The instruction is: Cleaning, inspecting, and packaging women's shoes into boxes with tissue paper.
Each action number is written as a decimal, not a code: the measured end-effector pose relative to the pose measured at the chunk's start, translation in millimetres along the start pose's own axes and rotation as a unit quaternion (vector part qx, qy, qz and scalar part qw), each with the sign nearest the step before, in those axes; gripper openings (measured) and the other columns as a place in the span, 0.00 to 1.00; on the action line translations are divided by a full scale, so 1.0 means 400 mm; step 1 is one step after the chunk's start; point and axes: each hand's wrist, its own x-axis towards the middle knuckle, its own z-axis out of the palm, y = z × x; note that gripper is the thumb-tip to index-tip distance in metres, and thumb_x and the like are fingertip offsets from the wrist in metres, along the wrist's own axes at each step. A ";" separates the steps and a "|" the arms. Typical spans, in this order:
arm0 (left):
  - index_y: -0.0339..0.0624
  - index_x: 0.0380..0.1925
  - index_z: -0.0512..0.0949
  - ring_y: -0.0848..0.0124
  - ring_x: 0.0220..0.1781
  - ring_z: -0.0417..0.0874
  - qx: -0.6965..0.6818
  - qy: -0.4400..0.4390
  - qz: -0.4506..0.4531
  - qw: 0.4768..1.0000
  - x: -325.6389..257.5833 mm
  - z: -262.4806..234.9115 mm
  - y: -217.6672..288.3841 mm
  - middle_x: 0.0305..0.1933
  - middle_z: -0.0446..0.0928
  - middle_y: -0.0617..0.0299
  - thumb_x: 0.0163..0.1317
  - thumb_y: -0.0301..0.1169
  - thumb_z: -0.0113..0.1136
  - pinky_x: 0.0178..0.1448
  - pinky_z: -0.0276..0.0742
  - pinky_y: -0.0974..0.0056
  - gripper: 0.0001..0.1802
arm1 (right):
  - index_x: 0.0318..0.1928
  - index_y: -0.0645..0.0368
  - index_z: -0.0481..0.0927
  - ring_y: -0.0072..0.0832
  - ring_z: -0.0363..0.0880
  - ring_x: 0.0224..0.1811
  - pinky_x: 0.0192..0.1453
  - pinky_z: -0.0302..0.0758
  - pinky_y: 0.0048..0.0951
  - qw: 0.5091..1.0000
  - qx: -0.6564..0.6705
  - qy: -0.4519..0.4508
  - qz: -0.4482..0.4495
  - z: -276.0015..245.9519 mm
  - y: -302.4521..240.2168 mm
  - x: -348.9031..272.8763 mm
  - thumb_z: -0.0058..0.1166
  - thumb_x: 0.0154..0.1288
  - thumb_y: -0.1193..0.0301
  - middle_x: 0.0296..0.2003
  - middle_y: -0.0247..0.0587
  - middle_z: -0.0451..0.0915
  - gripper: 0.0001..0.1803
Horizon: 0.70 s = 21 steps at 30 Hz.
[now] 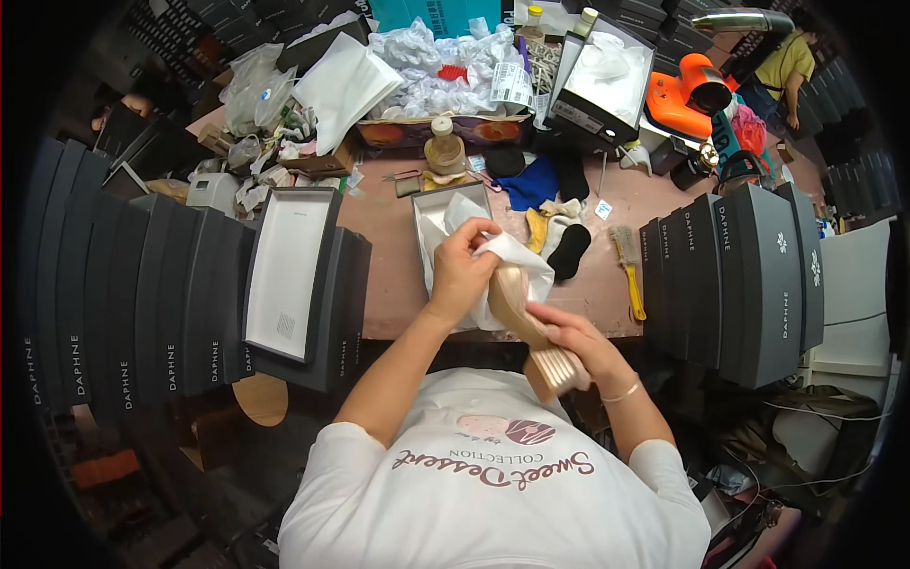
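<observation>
In front of my chest, my right hand (586, 343) grips a beige block-heeled sandal (511, 302) near its strappy end. The sandal is tilted, with its other end among white tissue paper (524, 263). Closed fingers of my left hand (463, 273) pinch that paper at the sandal's upper end. Both hands are over the near part of the table, just above an open shoe box (424, 248) with a pale inside and white paper in it. The hands and paper hide much of this box.
Dark shoe boxes (142, 284) are stacked on the left, beside an upturned pale tray or lid (292, 270). More dark boxes (735, 275) stand right. A yellow-handled brush (631, 275), cloths (531, 185), a bottle (444, 150) and an orange device (684, 100) lie beyond. Another person (787, 71) is far right.
</observation>
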 end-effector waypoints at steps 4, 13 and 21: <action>0.35 0.43 0.81 0.84 0.29 0.72 0.055 -0.005 0.108 0.993 -0.025 -0.049 0.011 0.30 0.78 0.67 0.54 0.19 0.55 0.32 0.68 0.75 0.15 | 0.60 0.58 0.66 0.29 0.78 0.42 0.37 0.76 0.29 0.960 0.277 0.048 -0.009 -0.057 0.108 0.134 0.43 0.66 0.61 0.48 0.41 0.74 0.24; 0.32 0.40 0.81 0.75 0.34 0.80 0.059 -0.039 0.070 0.995 -0.031 -0.045 -0.019 0.35 0.82 0.58 0.56 0.22 0.55 0.40 0.75 0.69 0.12 | 0.62 0.51 0.67 0.35 0.70 0.34 0.28 0.68 0.28 0.895 0.441 -0.055 0.026 -0.051 0.099 0.091 0.42 0.64 0.57 0.48 0.39 0.74 0.27; 0.38 0.44 0.81 0.64 0.26 0.78 0.144 -0.071 0.287 0.945 -0.130 -0.018 0.100 0.26 0.75 0.57 0.49 0.20 0.61 0.30 0.74 0.64 0.19 | 0.61 0.60 0.66 0.36 0.75 0.57 0.56 0.77 0.45 0.906 0.419 -0.054 -0.026 -0.047 0.132 0.121 0.45 0.67 0.59 0.53 0.45 0.76 0.26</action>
